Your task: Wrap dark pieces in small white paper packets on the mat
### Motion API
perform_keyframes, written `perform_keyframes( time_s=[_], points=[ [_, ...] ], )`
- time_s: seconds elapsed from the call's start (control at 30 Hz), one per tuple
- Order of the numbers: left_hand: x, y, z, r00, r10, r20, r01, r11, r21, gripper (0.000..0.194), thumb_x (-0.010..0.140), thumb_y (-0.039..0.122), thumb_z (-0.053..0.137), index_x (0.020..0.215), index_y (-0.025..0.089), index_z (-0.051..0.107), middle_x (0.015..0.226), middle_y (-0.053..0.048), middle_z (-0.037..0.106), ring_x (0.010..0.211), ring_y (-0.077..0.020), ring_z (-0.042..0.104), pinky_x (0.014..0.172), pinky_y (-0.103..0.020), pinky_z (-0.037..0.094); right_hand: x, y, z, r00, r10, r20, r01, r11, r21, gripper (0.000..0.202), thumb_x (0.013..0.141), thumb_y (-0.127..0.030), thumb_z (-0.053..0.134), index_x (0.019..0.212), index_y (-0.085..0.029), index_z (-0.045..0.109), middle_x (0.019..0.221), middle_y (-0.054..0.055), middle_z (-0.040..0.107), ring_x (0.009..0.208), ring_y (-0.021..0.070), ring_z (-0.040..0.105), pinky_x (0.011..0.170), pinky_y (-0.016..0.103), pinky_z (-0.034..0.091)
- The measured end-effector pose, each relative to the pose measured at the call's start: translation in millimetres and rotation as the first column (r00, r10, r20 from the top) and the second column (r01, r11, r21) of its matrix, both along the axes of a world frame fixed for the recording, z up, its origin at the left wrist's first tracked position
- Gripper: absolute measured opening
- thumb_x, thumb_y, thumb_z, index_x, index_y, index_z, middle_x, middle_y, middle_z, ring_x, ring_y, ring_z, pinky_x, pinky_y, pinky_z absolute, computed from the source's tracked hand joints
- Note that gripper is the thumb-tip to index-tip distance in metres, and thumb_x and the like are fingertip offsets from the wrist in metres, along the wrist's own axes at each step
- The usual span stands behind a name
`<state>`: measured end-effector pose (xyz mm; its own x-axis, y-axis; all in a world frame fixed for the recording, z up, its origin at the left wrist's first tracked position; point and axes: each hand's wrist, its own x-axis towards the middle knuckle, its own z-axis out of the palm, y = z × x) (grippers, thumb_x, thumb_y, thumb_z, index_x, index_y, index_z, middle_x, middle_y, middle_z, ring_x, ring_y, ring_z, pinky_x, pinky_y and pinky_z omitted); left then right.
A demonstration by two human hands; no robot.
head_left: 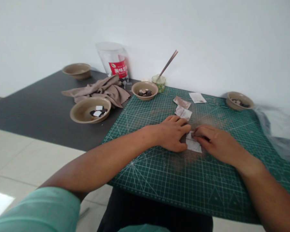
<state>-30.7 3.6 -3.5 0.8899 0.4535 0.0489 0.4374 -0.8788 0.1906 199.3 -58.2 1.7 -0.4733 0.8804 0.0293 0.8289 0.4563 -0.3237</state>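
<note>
- Palm down, my left hand (175,133) lies with fingers loosely spread, thumb tip at the left edge of a small white sheet (194,147).
- Opposite, my right hand (215,141) curls its fingertips together at the sheet's right side; I cannot tell whether they grip it.
- Between the two sits the sheet, on the green cutting mat (154,175), its far end partly covered, so I cannot be sure of its long axis.
- Just beyond my left fingers lies a creased white piece (183,112).
- Farther left, the table (48,112) carries a bowl (78,111).
</note>
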Motion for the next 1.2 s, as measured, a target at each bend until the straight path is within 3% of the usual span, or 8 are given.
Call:
perform_keyframes(
  time_s=[0.2,0.37,0.53,0.7,0.9,1.07,1.2],
  points=[
    [0.7,0.0,0.6,1.000,-0.004,-0.006,0.004,1.000,-0.004,0.046,0.086,0.051,0.054,0.120,0.019,0.053,0.139,-0.013,0.049,0.129,-0.0347,0.045,0.110,-0.050,0.035,0.0,-3.0,3.3,0.984,0.176,-0.033,-0.179,0.974,-0.140,0.015,0.099,-0.024,0.051,0.092,-0.024,0.064,0.096,0.002,0.067,0.086,0.0179,0.063,0.077,0.032,0.047],
    [1.0,-0.1,0.0,1.000,0.008,0.001,-0.008,1.000,-0.001,0.046,0.085,0.049,0.055,0.120,0.020,0.052,0.139,-0.013,0.049,0.129,-0.0348,0.045,0.110,-0.050,0.036,0.6,1.0,0.0,1.000,-0.002,0.006,0.002,1.000,-0.017,0.014,0.099,-0.027,0.052,0.091,-0.022,0.063,0.094,0.004,0.065,0.086,0.0204,0.061,0.076,0.035,0.046],
    [0.8,0.0,-0.1,1.000,0.005,0.002,-0.005,1.000,-0.016,0.046,0.086,0.051,0.055,0.121,0.020,0.053,0.140,-0.012,0.049,0.130,-0.0342,0.044,0.110,-0.050,0.035,-0.2,-0.5,1.1,0.988,0.140,-0.061,-0.147,0.980,-0.134,0.015,0.098,-0.024,0.052,0.088,-0.023,0.063,0.092,0.002,0.065,0.084,0.0181,0.061,0.074,0.032,0.046],
    [1.1,0.1,1.7,1.000,0.000,-0.008,0.000,1.000,-0.026,0.047,0.085,0.050,0.055,0.122,0.020,0.052,0.142,-0.014,0.047,0.131,-0.0353,0.043,0.110,-0.051,0.035,0.3,0.1,-1.3,1.000,-0.005,-0.023,0.004,1.000,-0.027,0.012,0.097,-0.028,0.054,0.090,-0.022,0.062,0.093,0.004,0.065,0.086,0.0209,0.061,0.076,0.035,0.045],
    [1.1,0.5,1.9,1.000,0.003,-0.008,-0.003,0.999,-0.032,0.047,0.085,0.050,0.056,0.120,0.020,0.052,0.141,-0.013,0.047,0.129,-0.0351,0.043,0.110,-0.051,0.036,-5.8,-1.0,-1.8,0.994,0.085,-0.062,-0.090,0.993,-0.074,0.014,0.099,-0.026,0.051,0.091,-0.022,0.061,0.097,0.004,0.065,0.088,0.0194,0.062,0.077,0.034,0.046],
    [0.4,0.6,1.5,1.000,0.011,-0.012,-0.012,0.999,-0.049,0.047,0.085,0.050,0.057,0.121,0.021,0.051,0.144,-0.012,0.045,0.133,-0.0346,0.041,0.111,-0.051,0.034,-2.5,0.7,0.8,0.999,-0.044,0.024,0.044,0.999,0.001,0.015,0.097,-0.028,0.053,0.085,-0.021,0.060,0.089,0.003,0.062,0.082,0.0203,0.060,0.073,0.035,0.044],
    [0.1,0.4,0.8,1.000,0.016,-0.009,-0.016,0.999,-0.040,0.046,0.086,0.051,0.056,0.121,0.021,0.051,0.144,-0.012,0.045,0.133,-0.0346,0.041,0.112,-0.051,0.034,-3.4,-0.8,1.8,0.994,0.103,-0.038,-0.106,0.989,-0.103,0.015,0.099,-0.025,0.051,0.088,-0.022,0.062,0.092,0.003,0.063,0.085,0.0188,0.060,0.075,0.033,0.046]
  ],
)
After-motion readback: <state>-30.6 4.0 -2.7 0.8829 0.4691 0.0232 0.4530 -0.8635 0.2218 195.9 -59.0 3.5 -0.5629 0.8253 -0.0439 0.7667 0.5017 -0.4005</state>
